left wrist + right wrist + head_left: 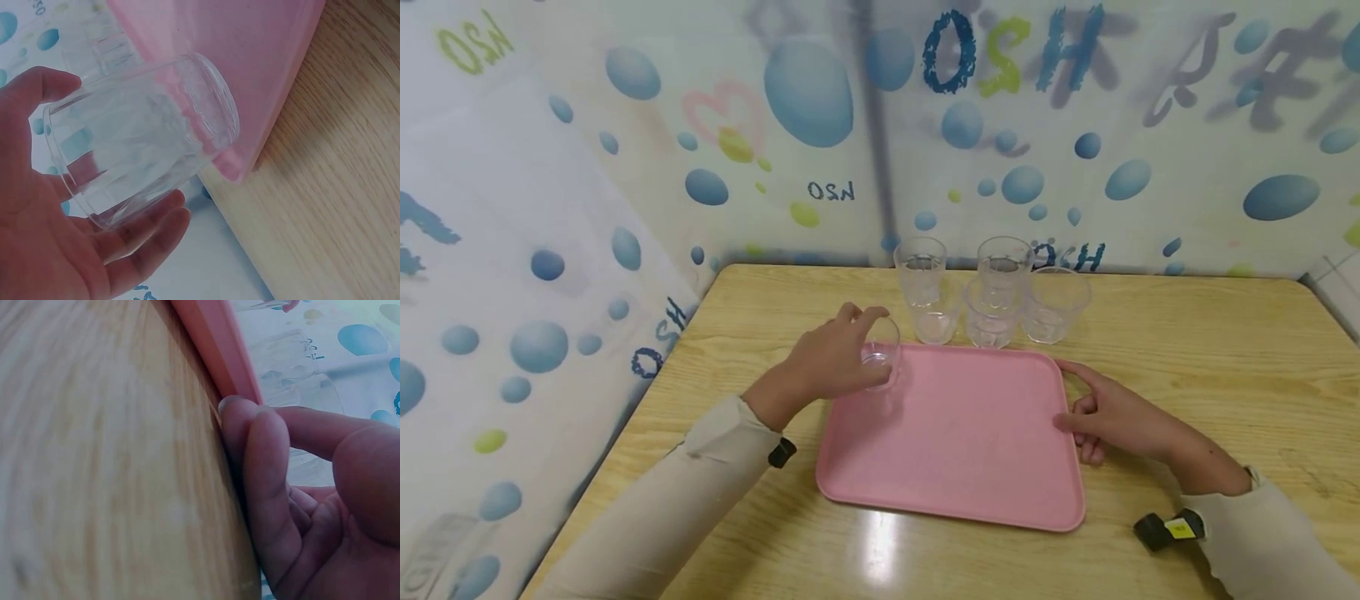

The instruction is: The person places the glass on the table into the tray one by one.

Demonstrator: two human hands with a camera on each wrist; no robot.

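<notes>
My left hand (831,354) holds a clear drinking glass (134,134) with thumb and fingers around it near the rim. The glass is over the far left corner of a pink tray (955,442); whether its base touches the tray I cannot tell. In the left wrist view, nothing solid shows inside the glass. My right hand (1123,421) grips the tray's right edge near the far corner. There the thumb meets the rim, the index finger reaches toward the corner, and the other fingers curl beside the edge. The right wrist view shows those fingertips (237,419) against the tray's side.
Several clear glasses (992,325) stand together just behind the tray's far edge, partly overlapping in view. Under everything is a light wooden table (1187,350). A patterned wall (955,183) borders the table at the back, and another at the left.
</notes>
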